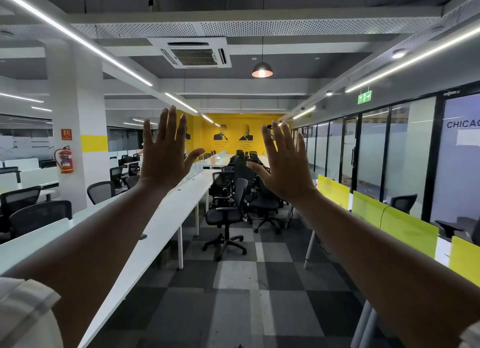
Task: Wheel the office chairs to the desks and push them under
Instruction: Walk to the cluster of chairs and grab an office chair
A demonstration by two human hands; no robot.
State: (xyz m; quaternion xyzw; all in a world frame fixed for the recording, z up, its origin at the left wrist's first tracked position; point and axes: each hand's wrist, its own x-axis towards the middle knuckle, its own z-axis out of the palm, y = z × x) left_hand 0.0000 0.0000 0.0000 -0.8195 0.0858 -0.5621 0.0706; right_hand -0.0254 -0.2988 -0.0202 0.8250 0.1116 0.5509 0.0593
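While nothing is gripped yet, task at start: long white laminate tabletop [166, 217] on left, aisle of grey checkered carpet floor [233, 277]. Cluster of black mesh-back office chairs [241, 189] mid-aisle, well apart from hands; nearest chair [228, 212] on five-star caster base. Left hand [166, 155] and right hand [285, 165] raised, grip spread, touching nothing. Next, probably: walk up, take nearest backrest.

The hands [226, 163] hide part of the far office chairs [241, 163]; the right-hand door lettering [463, 124] is cut off.
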